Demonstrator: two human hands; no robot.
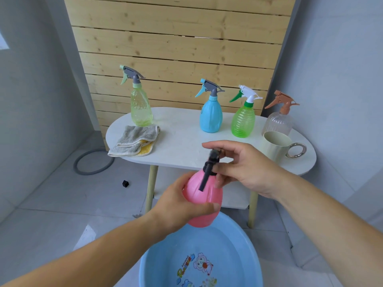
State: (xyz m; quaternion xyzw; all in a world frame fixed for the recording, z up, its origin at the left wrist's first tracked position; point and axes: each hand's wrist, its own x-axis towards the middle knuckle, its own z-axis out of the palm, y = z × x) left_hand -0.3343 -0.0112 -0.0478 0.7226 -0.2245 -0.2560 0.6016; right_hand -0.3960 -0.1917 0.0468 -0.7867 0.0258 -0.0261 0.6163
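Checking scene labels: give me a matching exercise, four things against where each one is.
Things:
1. pink bottle
2. towel
3. mug
4. basin

Places:
a. table, right end
b. floor
c. left hand
d. table, left end

Pairs: 1-c; 2-d; 3-a; 4-b

Both bare forearms reach forward, the left from the lower left and the right from the lower right. The left hand point(180, 204) wraps round the pink bottle point(207, 196), thumb across its front. The right hand point(246, 168) curls its fingers about the black spray head point(213, 159), forefinger stretched above it.
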